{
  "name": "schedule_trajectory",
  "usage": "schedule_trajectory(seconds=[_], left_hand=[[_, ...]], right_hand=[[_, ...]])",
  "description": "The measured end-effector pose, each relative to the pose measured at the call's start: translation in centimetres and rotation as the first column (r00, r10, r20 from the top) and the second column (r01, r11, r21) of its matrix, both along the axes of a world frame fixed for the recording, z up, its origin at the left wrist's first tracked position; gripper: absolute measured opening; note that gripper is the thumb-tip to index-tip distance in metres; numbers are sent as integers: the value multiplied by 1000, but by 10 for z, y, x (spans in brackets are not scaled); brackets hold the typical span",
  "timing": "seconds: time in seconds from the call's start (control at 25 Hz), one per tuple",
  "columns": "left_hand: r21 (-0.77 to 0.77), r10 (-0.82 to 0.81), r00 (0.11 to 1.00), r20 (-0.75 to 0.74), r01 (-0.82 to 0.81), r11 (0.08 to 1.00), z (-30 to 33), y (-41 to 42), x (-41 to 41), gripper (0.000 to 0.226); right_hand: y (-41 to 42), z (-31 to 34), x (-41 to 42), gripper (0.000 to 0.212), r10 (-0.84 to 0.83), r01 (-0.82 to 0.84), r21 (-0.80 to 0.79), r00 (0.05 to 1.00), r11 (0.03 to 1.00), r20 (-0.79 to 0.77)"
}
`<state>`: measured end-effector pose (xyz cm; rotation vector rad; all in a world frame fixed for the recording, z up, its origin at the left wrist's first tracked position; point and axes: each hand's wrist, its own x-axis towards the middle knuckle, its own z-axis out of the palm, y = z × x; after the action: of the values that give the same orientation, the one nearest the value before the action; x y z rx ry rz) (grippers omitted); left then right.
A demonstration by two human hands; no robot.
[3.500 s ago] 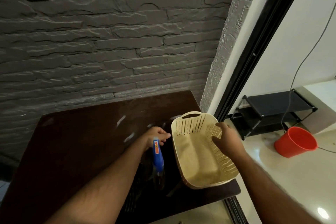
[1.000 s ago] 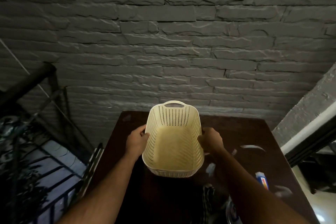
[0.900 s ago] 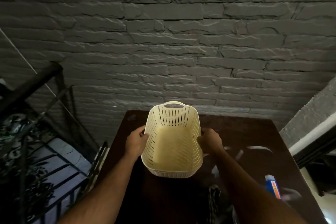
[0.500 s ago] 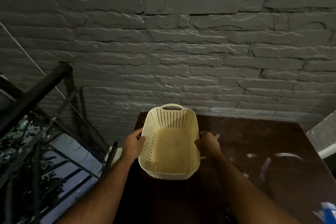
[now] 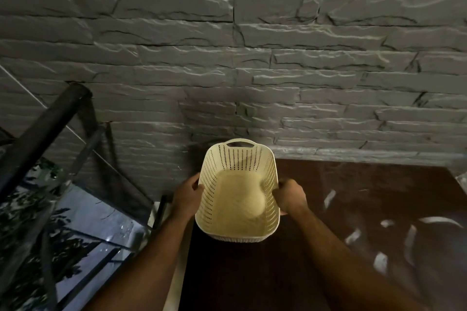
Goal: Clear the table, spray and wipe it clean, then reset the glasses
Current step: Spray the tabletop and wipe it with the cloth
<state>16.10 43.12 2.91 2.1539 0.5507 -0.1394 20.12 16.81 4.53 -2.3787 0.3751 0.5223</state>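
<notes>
From the head view, a cream plastic basket point(image 5: 238, 193) with rows of small holes in its walls is at the far left corner of a dark brown table point(image 5: 316, 247), close to a grey stone-brick wall point(image 5: 227, 58). Its left part reaches past the left edge of the table; whether its bottom touches the tabletop or is a little above it, I cannot tell. The left hand point(image 5: 187, 197) grasps the left rim of the basket, with the thumb over the edge and the fingers under the outer wall. The right hand point(image 5: 290, 195) is clenched around the right rim in the same way. The basket has a cut-out handle point(image 5: 240, 143) at its far end, next to the wall. Inside the basket the floor looks pale yellow and blurred; no object can be made out in it. On the right part of the table there are several whitish curved streaks point(image 5: 409, 235) on the dark surface. To the left of the table a black metal railing point(image 5: 43, 134) goes down diagonally, and under it some dark leaves point(image 5: 38, 209) and a pale paved ground are visible.
</notes>
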Motion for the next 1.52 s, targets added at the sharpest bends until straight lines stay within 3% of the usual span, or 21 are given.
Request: schedule_trajectory(seconds=[0.64,1.16,1.52], left_hand=[[-121,6,1000,-28,-9,993,-6,11,22,46],[-119,-21,996,-90,11,993,-3,16,25,58],[-133,-24,998,-51,17,991,-1,16,13,44]], right_hand=[[12,-13,21,27,-60,60,-13,998,998,14],[10,-14,25,33,-13,13,15,998,1000,60],[14,-14,11,34,-21,21,4,999,1000,34]])
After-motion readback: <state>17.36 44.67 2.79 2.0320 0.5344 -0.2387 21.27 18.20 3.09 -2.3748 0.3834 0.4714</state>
